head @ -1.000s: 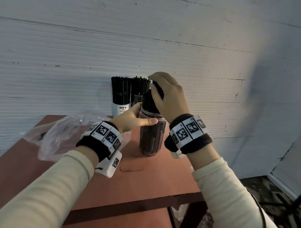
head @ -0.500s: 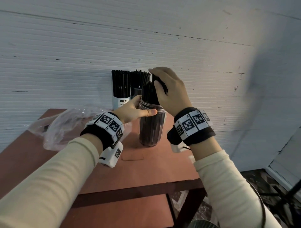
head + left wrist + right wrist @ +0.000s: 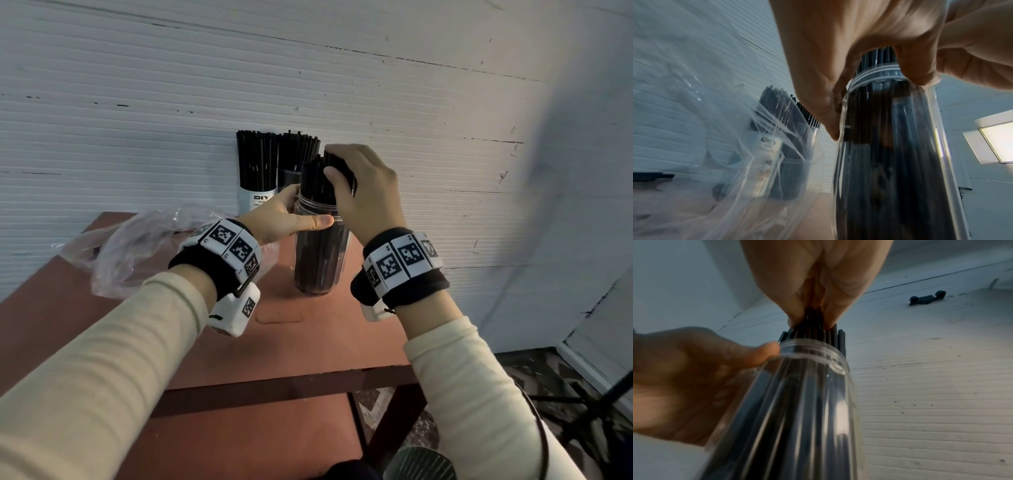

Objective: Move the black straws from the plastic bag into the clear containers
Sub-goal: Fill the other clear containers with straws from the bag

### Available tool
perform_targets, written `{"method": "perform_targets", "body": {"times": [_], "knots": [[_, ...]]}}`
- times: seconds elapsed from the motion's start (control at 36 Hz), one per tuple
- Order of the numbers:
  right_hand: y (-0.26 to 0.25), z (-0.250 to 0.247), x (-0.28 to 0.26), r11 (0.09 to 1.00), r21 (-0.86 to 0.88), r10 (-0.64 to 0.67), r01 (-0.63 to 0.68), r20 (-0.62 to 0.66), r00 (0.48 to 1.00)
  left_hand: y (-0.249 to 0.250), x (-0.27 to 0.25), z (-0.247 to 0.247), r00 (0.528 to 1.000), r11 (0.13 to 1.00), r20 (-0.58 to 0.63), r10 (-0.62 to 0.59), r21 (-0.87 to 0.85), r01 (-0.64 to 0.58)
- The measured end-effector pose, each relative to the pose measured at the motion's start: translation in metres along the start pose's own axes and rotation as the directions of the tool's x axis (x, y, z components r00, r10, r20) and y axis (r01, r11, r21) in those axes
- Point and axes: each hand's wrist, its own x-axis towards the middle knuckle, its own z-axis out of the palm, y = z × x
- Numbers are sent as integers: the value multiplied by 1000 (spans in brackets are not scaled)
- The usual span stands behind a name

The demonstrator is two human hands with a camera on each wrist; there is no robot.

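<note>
The neck of a clear container [image 3: 320, 260] is gripped by the left hand [image 3: 279, 219]; black straws [image 3: 317, 178] standing in it are pinched at their tops by the right hand [image 3: 368, 192]. Two more filled containers [image 3: 257, 171] are set at the bench [image 3: 325, 339] far edge. One plastic bag [image 3: 137, 246] lies toward the left edge.

Straws [image 3: 317, 178]: black. Container [image 3: 320, 260]: clear, colourless. Rear container label [image 3: 257, 200]: white, black lettering. Bag [image 3: 137, 246]: transparent. Table [image 3: 308, 342]: reddish-brown. Wristbands [image 3: 404, 263]: black with white-and-black square markers. Sleeves [image 3: 102, 377]: cream. Wall [image 3: 342, 85]: white, ribbed.
</note>
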Motion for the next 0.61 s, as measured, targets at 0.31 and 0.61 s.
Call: {"method": "perform_targets", "body": {"times": [0.31, 0.61], "knots": [[-1, 11, -21, 998, -55, 17, -18, -19, 1000, 6, -4, 3, 1000, 999, 5, -25, 38, 25], [-15, 17, -9, 998, -53, -34, 36, 53, 998, -1, 2, 2, 999, 999, -26, -38, 31, 39]]}}
